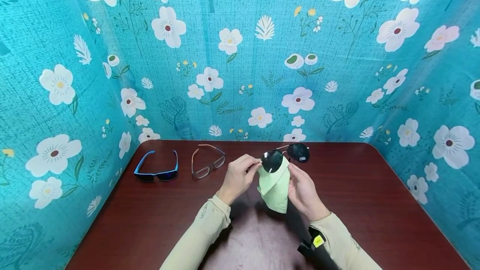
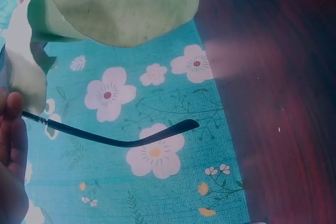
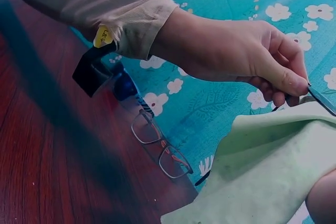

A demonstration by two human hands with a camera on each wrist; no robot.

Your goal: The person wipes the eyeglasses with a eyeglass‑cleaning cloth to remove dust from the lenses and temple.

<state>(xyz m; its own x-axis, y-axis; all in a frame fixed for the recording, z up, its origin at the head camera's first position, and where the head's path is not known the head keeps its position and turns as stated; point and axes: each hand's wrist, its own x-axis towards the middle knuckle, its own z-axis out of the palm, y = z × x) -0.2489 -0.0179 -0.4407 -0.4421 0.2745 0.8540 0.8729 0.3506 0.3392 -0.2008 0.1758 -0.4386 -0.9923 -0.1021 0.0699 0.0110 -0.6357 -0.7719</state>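
Observation:
Dark-lensed sunglasses (image 1: 272, 161) are held up over the table between both hands. My left hand (image 1: 239, 177) pinches them at the side of the frame, near the hinge. One dark temple arm (image 2: 113, 141) extends from these fingers in the left wrist view. A light green cloth (image 1: 275, 191) hangs behind and below the nearer lens, and my right hand (image 1: 304, 193) grips its edge between thumb and fingers. Seen from the right wrist, the cloth (image 3: 257, 177) spreads in folds below the left hand (image 3: 236, 51), hiding most of the sunglasses.
On the dark red table (image 1: 360, 203), blue-framed sunglasses (image 1: 156, 175) lie at the back left. Beside them are clear eyeglasses (image 1: 210, 168) with orange-brown temples. A turquoise flowered curtain (image 1: 240, 91) surrounds the back and sides.

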